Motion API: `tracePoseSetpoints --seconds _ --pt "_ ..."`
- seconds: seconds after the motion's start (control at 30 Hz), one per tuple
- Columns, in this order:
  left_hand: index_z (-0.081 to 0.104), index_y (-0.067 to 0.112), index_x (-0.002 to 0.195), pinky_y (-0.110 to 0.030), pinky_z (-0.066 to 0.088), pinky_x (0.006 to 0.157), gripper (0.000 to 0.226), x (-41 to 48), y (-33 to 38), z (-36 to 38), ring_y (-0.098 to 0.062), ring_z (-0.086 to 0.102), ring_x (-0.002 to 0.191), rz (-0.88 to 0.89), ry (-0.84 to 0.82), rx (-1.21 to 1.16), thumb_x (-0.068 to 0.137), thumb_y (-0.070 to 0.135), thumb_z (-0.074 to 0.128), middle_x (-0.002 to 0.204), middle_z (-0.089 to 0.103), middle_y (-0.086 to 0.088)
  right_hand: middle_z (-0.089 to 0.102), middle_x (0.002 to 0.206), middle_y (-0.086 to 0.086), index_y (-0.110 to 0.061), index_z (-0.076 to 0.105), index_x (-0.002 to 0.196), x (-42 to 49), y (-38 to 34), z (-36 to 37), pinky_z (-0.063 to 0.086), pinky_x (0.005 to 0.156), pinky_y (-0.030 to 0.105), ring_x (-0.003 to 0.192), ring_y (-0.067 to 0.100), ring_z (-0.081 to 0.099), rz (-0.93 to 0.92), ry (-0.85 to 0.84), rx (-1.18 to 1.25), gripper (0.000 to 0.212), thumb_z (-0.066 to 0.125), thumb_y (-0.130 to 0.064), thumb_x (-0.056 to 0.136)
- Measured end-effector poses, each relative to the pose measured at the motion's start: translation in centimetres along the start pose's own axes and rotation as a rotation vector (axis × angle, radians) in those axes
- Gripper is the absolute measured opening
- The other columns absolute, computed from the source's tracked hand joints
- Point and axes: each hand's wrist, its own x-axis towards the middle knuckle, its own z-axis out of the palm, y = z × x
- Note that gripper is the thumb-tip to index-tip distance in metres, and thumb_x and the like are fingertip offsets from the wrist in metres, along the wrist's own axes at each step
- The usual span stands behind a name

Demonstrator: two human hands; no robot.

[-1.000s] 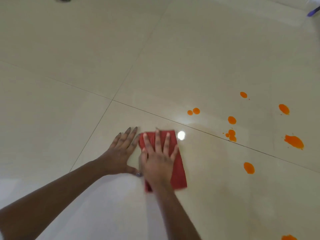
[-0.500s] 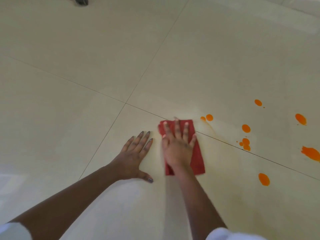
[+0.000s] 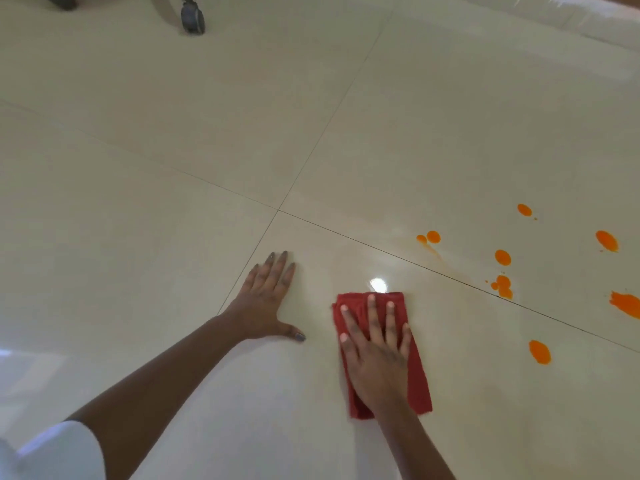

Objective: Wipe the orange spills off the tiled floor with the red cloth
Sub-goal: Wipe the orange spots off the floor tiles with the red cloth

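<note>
The right hand (image 3: 375, 355) lies flat with straight, spread fingers and presses the red cloth (image 3: 415, 372) on the tiled floor (image 3: 173, 133); the folded cloth is under the palm and fingers. The left hand (image 3: 265, 303) rests flat beside it, fingers relaxed, holding nothing. The orange spills (image 3: 502, 271) are to the right, apart from the cloth.

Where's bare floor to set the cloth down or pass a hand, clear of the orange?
Free: the tiles left of the left hand; the far tiles between the grout cross and the caster wheel; the strip between the left hand and the red cloth under the right hand. Crowded: right of the cloth, where orange spills straddle a grout line.
</note>
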Motion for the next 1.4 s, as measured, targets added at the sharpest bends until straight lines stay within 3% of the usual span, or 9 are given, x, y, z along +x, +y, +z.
tracePoseSetpoints --seconds 0.2,0.3,0.43,0.53,0.73,0.87,1.07,1.3,1.4 --pt "-0.033 0.017 0.131 -0.034 -0.026 0.104 0.133 0.4 -0.5 0.6 -0.012 -0.045 0.124 0.015 0.011 -0.038 0.039 0.099 0.016 0.138 -0.044 0.001 0.014 0.157 -0.001 -0.044 0.026 0.142 9.1 -4.2 0.0 0.009 0.113 0.055 0.144 0.030 0.010 -0.212 0.013 0.002 0.048 0.026 -0.044 0.094" --pt "-0.029 0.016 0.134 -0.030 -0.029 0.103 0.131 0.2 -0.7 0.9 -0.012 -0.043 0.126 0.021 0.058 -0.045 0.045 0.096 0.023 0.139 -0.043 0.002 -0.004 0.158 -0.004 -0.046 0.008 0.145 15.4 -1.1 -1.7 -0.001 0.114 0.052 0.144 0.026 -0.008 -0.001 -0.049 0.009 0.049 0.018 -0.045 0.098" --pt "-0.022 0.024 0.141 -0.032 -0.026 0.104 0.126 0.3 -0.6 1.0 -0.012 -0.038 0.130 0.028 0.085 -0.053 0.050 0.096 0.027 0.142 -0.043 0.006 0.010 0.158 0.000 -0.040 0.023 0.145 10.6 -0.2 -0.6 0.005 0.113 0.055 0.144 0.030 0.005 0.283 0.121 0.049 0.048 0.023 -0.040 0.097" --pt "-0.028 0.029 0.135 -0.033 -0.028 0.103 0.120 0.2 -0.6 0.9 -0.014 -0.041 0.128 0.017 0.065 -0.041 0.047 0.097 0.018 0.142 -0.043 0.000 0.033 0.151 0.006 -0.035 0.042 0.138 6.2 -5.4 0.8 0.012 0.109 0.058 0.139 0.036 0.025 0.080 0.097 0.125 0.050 0.031 -0.040 0.089" --pt "-0.031 0.018 0.134 -0.025 -0.035 0.096 0.129 0.1 -0.6 0.8 -0.012 -0.044 0.126 0.012 0.068 -0.034 0.047 0.093 0.026 0.138 -0.046 0.003 0.000 0.159 -0.004 -0.044 0.012 0.146 15.1 -2.5 -1.0 0.000 0.114 0.053 0.145 0.026 -0.005 0.073 0.003 0.026 0.049 0.019 -0.043 0.097" --pt "-0.026 0.017 0.140 -0.030 -0.030 0.101 0.133 0.1 -0.5 0.9 -0.015 -0.040 0.129 -0.002 0.049 -0.028 0.042 0.097 0.020 0.143 -0.040 0.001 0.014 0.157 0.003 -0.037 0.029 0.144 6.5 -0.8 -0.1 0.008 0.112 0.059 0.144 0.033 0.009 0.363 0.157 0.073 0.048 0.027 -0.038 0.096" --pt "-0.034 0.018 0.131 -0.037 -0.020 0.107 0.134 0.0 1.0 0.4 -0.019 -0.040 0.129 0.064 -0.024 -0.100 0.036 0.100 0.011 0.142 -0.041 -0.001 0.027 0.154 0.003 -0.039 0.036 0.140 2.5 -3.9 1.4 0.014 0.111 0.057 0.141 0.033 0.022 -0.068 0.094 0.006 0.049 0.027 -0.044 0.092" --pt "-0.026 0.011 0.137 -0.038 -0.013 0.113 0.127 0.1 8.2 3.0 -0.020 -0.032 0.134 0.366 -0.047 0.052 0.052 0.092 0.023 0.146 -0.033 -0.008 0.030 0.152 0.011 -0.036 0.025 0.142 -5.7 5.4 1.4 0.023 0.105 0.062 0.138 0.038 0.025 0.555 0.208 0.068 0.053 0.026 -0.046 0.090" --pt "-0.024 0.009 0.139 -0.036 -0.016 0.111 0.127 0.5 11.4 3.9 -0.018 -0.032 0.134 0.445 -0.034 0.057 0.055 0.093 0.021 0.147 -0.032 -0.008 0.027 0.152 0.009 -0.037 0.027 0.143 -10.3 3.2 2.5 0.021 0.107 0.060 0.139 0.037 0.024 0.315 0.145 -0.008 0.052 0.029 -0.045 0.092"
